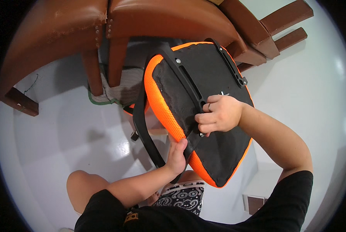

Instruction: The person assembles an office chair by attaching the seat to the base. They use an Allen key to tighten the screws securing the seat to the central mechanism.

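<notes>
An office chair seat (215,154) lies upturned over my lap, its black underside facing me and orange mesh along its edge. A black armrest bracket (188,83) runs across the underside, and a second black bracket (233,65) sits on the far side. My right hand (219,114) is closed on a small metal tool at a screw in the bracket. My left hand (177,156) grips the lower end of the black armrest (144,127) at the seat's near edge.
Brown leather chairs (142,23) with wooden legs stand close behind the seat. A woven mat (121,91) lies under them on the white tiled floor (65,127). More wooden legs (285,27) sit at upper right. My bare knee (84,185) is at lower left.
</notes>
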Available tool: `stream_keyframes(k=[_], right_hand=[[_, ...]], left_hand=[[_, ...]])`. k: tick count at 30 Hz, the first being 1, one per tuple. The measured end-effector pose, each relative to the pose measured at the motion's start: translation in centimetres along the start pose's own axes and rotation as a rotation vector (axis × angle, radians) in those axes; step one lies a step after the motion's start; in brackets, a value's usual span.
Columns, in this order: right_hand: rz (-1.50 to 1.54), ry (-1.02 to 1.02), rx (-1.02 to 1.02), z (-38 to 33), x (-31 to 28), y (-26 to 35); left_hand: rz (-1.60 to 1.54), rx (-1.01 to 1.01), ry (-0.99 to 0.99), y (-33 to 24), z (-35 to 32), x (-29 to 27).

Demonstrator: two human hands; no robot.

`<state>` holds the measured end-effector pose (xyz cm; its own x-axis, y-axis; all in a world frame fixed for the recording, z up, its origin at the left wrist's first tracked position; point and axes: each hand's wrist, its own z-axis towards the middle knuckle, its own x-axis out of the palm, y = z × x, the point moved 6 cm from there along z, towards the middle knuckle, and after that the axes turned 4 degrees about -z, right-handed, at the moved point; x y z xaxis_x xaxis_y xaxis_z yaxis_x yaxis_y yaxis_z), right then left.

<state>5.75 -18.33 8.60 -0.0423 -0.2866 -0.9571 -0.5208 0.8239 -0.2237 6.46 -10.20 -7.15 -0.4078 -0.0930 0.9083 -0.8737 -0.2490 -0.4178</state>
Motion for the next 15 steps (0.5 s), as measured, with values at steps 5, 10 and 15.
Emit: stream_keyframes(k=[5, 10, 15], right_hand=[[0.022, 0.096, 0.140, 0.1, 0.1, 0.2], [0.093, 0.168, 0.843, -1.8, -0.4, 2.9], [0.093, 0.208, 1.769, 0.9, -1.2, 5.8]], left_hand=[[0.102, 0.001, -0.041, 0.5, 0.3, -0.6], [0.182, -0.013, -0.025, 0.1, 0.1, 0.7], [0.241, 0.092, -0.047, -3.0, 0.4, 1.3]])
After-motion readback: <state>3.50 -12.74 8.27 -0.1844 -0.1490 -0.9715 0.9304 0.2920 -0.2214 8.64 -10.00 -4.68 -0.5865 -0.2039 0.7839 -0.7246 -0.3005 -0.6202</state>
